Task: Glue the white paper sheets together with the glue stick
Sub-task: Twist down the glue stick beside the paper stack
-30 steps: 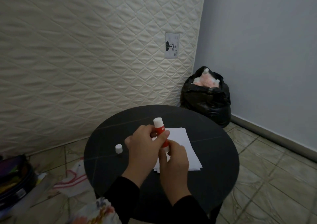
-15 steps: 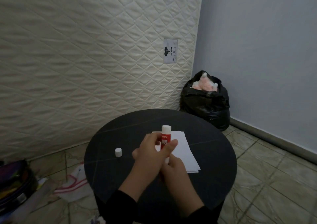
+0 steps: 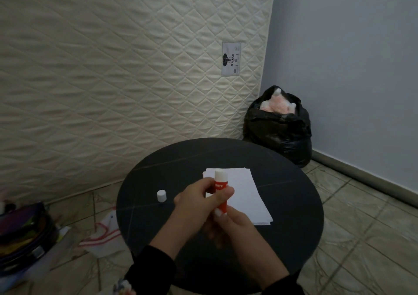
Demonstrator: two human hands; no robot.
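black bag [image 3: 280, 134] of pink fluff [image 3: 274, 107]; both hands, left hand [image 3: 199, 200] and right hand [image 3: 235, 227], gripping glue stick [image 3: 220, 187]

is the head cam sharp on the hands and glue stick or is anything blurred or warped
Head view: dim, flat light, no glare. The glue stick label is soft and unreadable; the right hand is smeared by motion blur below it, the left hand a little crisper. Wide-angle warp bends the mattress edge and the floor tiles.

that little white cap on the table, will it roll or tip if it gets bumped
The cap stands on end, short and squat, so it probably slides rather than tips. It looks small and light, so a nudge would likely shift it. Knocked onto its side, it might roll on the table.
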